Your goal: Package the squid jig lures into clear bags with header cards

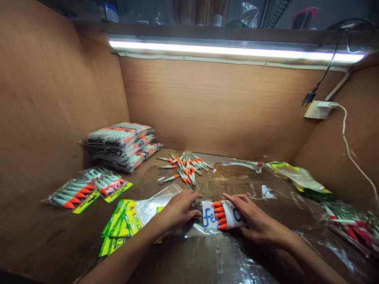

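My right hand is wrapped round a white card with blue lettering and several orange-tipped fishing lures in a row. The orange tips point left, and the lures' other ends are hidden under the card's folded part and my fingers. My left hand is just to the left, thumb and forefinger apart, over clear plastic film. Beside its wrist lies a clear bag with a pile of yellow-green header cards. Whether my left fingers pinch any film is hard to see.
Loose orange-and-pale lures lie heaped near the back wall. Packed lure bags are at left, before a stack of larger packs. At right are yellow-edged packaging and red-and-green items. A white cord hangs from the outlet.
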`<move>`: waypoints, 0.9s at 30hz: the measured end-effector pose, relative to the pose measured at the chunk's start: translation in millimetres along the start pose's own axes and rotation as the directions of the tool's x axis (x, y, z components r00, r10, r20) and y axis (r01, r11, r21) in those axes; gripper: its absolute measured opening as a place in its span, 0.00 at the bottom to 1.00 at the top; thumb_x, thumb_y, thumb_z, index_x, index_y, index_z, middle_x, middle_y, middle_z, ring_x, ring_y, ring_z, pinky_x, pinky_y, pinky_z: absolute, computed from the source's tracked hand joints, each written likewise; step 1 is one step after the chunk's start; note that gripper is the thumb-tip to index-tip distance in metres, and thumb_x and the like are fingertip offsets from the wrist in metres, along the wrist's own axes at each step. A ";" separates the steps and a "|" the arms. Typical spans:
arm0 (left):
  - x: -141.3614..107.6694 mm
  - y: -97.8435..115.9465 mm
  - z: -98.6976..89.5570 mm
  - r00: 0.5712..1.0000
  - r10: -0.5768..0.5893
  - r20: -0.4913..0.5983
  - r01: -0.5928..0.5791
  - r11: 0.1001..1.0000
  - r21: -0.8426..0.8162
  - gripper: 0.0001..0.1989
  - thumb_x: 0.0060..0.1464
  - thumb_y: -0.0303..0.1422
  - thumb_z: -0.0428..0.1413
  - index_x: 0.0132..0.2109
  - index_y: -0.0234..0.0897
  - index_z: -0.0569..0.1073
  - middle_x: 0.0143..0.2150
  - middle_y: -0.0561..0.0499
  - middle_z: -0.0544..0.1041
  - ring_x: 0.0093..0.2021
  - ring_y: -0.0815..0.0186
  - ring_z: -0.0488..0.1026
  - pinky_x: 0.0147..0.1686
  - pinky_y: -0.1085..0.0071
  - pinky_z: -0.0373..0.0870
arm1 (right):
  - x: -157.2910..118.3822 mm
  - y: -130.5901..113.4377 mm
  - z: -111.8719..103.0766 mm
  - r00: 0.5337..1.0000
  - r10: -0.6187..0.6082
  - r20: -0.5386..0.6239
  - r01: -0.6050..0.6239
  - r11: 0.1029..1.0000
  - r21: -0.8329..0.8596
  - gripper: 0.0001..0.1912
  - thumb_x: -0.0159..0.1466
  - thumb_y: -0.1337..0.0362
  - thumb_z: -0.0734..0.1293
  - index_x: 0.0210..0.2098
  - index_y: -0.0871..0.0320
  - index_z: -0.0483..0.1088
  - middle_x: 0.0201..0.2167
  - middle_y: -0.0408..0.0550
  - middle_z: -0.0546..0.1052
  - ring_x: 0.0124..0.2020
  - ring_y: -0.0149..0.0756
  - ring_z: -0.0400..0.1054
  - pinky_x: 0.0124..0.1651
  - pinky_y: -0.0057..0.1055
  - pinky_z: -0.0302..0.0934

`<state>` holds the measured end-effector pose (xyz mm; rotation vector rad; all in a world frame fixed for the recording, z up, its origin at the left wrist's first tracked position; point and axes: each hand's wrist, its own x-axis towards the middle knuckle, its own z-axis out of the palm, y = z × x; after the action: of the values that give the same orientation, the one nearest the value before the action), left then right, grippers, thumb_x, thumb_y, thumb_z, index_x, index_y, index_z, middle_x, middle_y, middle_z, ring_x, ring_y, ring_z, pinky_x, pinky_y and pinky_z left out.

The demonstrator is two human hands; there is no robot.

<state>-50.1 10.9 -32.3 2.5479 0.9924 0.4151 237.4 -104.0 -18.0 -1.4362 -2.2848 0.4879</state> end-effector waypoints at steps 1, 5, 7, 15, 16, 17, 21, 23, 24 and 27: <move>-1.1 3.2 2.6 0.999 0.020 -0.034 -0.018 0.999 0.043 0.28 0.51 0.42 0.63 0.59 0.46 0.70 0.53 0.46 0.73 0.53 0.54 0.68 0.50 0.64 0.64 | -0.4 -1.3 0.1 1.000 0.003 0.019 -0.003 1.000 0.006 0.53 0.46 0.78 0.61 0.71 0.51 0.46 0.61 0.52 0.62 0.61 0.44 0.55 0.65 0.42 0.51; -4.1 13.3 9.4 1.000 0.024 0.006 -0.024 1.000 0.010 0.26 0.55 0.40 0.59 0.60 0.46 0.67 0.50 0.46 0.74 0.51 0.55 0.71 0.49 0.64 0.65 | -1.0 -4.5 0.9 0.996 0.021 0.088 -0.025 0.998 0.051 0.53 0.47 0.76 0.62 0.71 0.51 0.45 0.60 0.52 0.63 0.60 0.46 0.58 0.64 0.43 0.53; -5.1 17.2 10.0 0.998 0.025 0.056 -0.022 0.998 -0.064 0.25 0.60 0.42 0.55 0.63 0.46 0.64 0.49 0.46 0.76 0.50 0.56 0.72 0.48 0.65 0.65 | -0.8 -4.9 2.5 0.993 0.026 0.113 -0.034 0.997 0.073 0.52 0.49 0.74 0.63 0.71 0.51 0.45 0.60 0.52 0.64 0.59 0.46 0.59 0.62 0.42 0.55; -13.3 41.5 5.4 0.990 0.036 0.135 -0.026 0.997 -0.071 0.50 0.37 0.62 0.62 0.64 0.44 0.60 0.59 0.41 0.70 0.56 0.46 0.68 0.51 0.59 0.64 | 0.1 -5.4 13.0 0.989 0.086 0.119 -0.095 0.993 0.075 0.52 0.54 0.64 0.69 0.72 0.47 0.41 0.65 0.51 0.60 0.63 0.51 0.56 0.64 0.43 0.52; -14.5 43.7 6.8 0.991 0.041 0.130 -0.036 0.999 -0.038 0.50 0.36 0.62 0.63 0.63 0.43 0.61 0.58 0.41 0.70 0.56 0.46 0.68 0.51 0.60 0.63 | 0.1 -5.9 13.4 0.989 0.093 0.116 -0.102 0.992 0.077 0.52 0.54 0.63 0.70 0.72 0.47 0.40 0.66 0.51 0.60 0.63 0.51 0.55 0.64 0.44 0.51; -15.5 45.2 8.6 0.991 0.042 0.125 -0.042 0.999 -0.002 0.48 0.37 0.60 0.63 0.62 0.43 0.62 0.57 0.42 0.71 0.54 0.47 0.69 0.50 0.61 0.63 | 0.2 -6.3 13.6 0.989 0.097 0.113 -0.106 0.991 0.081 0.52 0.54 0.63 0.70 0.72 0.47 0.40 0.66 0.50 0.60 0.64 0.51 0.55 0.65 0.44 0.51; -18.3 47.6 15.5 0.995 0.041 0.089 -0.054 0.988 0.144 0.32 0.47 0.52 0.60 0.55 0.42 0.66 0.50 0.43 0.74 0.49 0.50 0.72 0.44 0.63 0.64 | 1.0 -7.0 12.8 0.991 0.095 0.092 -0.105 0.988 0.113 0.54 0.53 0.63 0.71 0.72 0.47 0.40 0.65 0.50 0.62 0.63 0.49 0.56 0.64 0.42 0.51; -18.8 48.1 17.7 0.996 0.051 0.079 -0.066 0.978 0.196 0.31 0.45 0.53 0.61 0.52 0.42 0.68 0.48 0.44 0.75 0.47 0.50 0.71 0.43 0.62 0.64 | 1.7 -6.5 12.8 0.991 0.105 0.088 -0.115 0.985 0.125 0.54 0.53 0.63 0.71 0.72 0.47 0.40 0.64 0.51 0.63 0.62 0.48 0.58 0.64 0.42 0.52; -18.8 48.5 18.7 0.995 0.057 0.078 -0.072 0.974 0.212 0.32 0.44 0.55 0.61 0.51 0.42 0.68 0.47 0.44 0.75 0.47 0.50 0.71 0.42 0.62 0.64 | 2.0 -6.2 13.0 0.990 0.110 0.088 -0.120 0.984 0.128 0.54 0.53 0.63 0.71 0.72 0.47 0.40 0.64 0.51 0.63 0.62 0.48 0.59 0.63 0.43 0.52; -18.6 50.2 22.9 0.995 0.074 0.073 -0.090 0.963 0.253 0.28 0.46 0.55 0.59 0.49 0.42 0.70 0.46 0.43 0.74 0.46 0.50 0.71 0.40 0.62 0.64 | 2.9 -5.5 13.7 0.990 0.109 0.086 -0.120 0.984 0.135 0.55 0.52 0.63 0.72 0.72 0.47 0.40 0.63 0.51 0.64 0.61 0.49 0.59 0.63 0.43 0.52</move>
<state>-25.0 -41.5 -32.9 2.8221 0.9754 0.2395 225.1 -104.7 -26.6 -1.5077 -2.1866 0.7367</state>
